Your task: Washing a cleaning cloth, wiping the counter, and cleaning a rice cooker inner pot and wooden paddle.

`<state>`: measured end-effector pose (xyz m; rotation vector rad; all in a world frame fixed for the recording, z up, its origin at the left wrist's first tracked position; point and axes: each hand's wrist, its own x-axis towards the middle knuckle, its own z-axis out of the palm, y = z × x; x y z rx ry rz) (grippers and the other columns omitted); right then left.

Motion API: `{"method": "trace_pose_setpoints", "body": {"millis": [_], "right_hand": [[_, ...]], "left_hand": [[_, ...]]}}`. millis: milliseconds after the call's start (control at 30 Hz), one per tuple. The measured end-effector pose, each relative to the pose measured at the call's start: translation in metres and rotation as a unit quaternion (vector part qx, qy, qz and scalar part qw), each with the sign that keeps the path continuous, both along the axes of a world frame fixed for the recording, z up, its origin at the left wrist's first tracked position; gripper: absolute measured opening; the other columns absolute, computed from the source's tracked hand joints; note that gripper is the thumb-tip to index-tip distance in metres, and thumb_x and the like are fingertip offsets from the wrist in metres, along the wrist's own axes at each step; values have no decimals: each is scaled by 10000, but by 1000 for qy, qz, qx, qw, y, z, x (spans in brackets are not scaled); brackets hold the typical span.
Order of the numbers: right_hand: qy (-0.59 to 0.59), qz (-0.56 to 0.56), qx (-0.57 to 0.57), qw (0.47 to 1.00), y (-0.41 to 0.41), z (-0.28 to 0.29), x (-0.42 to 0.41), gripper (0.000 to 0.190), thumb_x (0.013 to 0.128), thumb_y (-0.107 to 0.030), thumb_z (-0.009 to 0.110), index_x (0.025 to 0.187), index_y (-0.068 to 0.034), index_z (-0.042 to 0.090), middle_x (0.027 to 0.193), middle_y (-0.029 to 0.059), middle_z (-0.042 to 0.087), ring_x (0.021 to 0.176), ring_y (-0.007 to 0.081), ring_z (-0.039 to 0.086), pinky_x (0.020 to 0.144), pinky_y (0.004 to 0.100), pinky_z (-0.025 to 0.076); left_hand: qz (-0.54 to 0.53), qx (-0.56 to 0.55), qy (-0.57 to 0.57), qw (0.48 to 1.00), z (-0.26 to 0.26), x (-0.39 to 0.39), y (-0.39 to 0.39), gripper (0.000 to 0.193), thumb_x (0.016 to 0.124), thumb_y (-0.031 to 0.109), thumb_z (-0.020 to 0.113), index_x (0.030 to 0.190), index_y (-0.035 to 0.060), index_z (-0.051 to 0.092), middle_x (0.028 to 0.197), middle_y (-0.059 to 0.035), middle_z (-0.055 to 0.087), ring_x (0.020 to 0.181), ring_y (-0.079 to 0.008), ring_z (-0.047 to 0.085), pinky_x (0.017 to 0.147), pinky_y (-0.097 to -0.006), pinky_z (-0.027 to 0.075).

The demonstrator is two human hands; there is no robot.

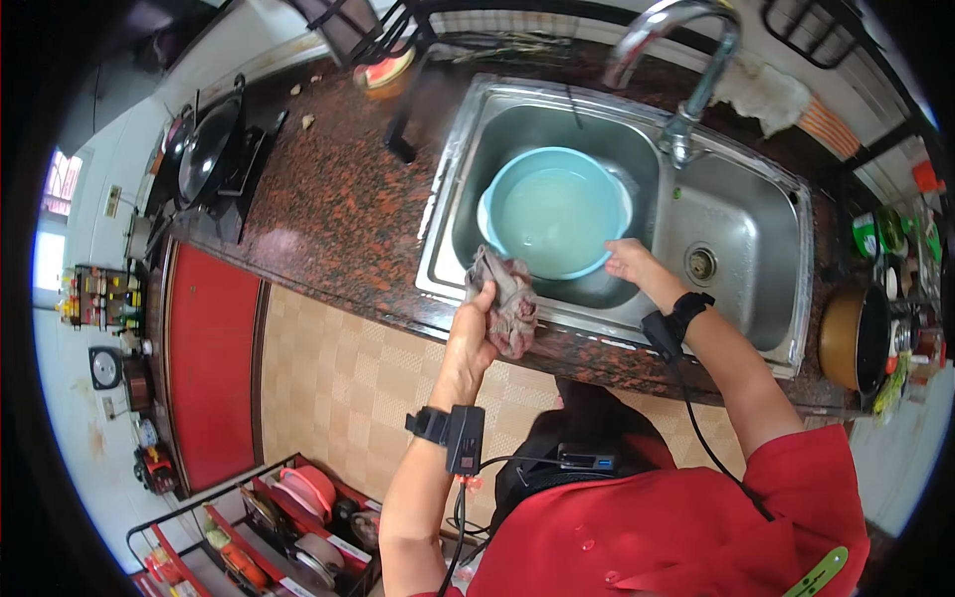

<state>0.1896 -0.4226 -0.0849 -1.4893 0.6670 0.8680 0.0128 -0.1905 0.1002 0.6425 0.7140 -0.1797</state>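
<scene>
A light-blue plastic basin [512,175] of cloudy water [556,216] stands in the left bowl of a stainless steel double sink [739,201]. My left hand [471,332] grips a crumpled greyish-pink cloth [511,302] at the basin's near left side, over the sink's front rim. At the near right of the basin, my right hand [630,260] has its fingers at the rim; whether they grip it or only touch it is hard to tell. The chrome faucet [679,130] arches above from behind the sink.
Left of the sink runs a speckled red-brown granite counter [336,186], with a wok [213,153] on the stove and a cut watermelon piece [384,71] at the back. A brown pot [850,339] stands to the right. Below left is a rack [276,537] holding pots and dishes.
</scene>
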Motion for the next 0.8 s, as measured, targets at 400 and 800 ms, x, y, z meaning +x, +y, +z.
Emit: {"method": "trace_pose_setpoints", "body": {"millis": [400, 800], "right_hand": [[-157, -13, -7, 987, 47, 113, 16, 238, 684, -143, 595, 877, -28, 515, 743, 102, 553, 564, 206, 571, 492, 332, 510], [-348, 177, -166, 906, 98, 171, -31, 275, 698, -184, 640, 708, -4, 433, 637, 97, 527, 560, 167, 557, 444, 319, 464]], "left_hand": [[6, 45, 14, 999, -16, 18, 90, 273, 898, 118, 409, 1143, 12, 468, 1002, -124, 576, 875, -241, 588, 755, -378, 502], [-89, 23, 18, 996, -8, 29, 125, 255, 844, 32, 474, 1094, 6, 518, 979, -107, 593, 854, -230, 600, 746, -380, 516]]}}
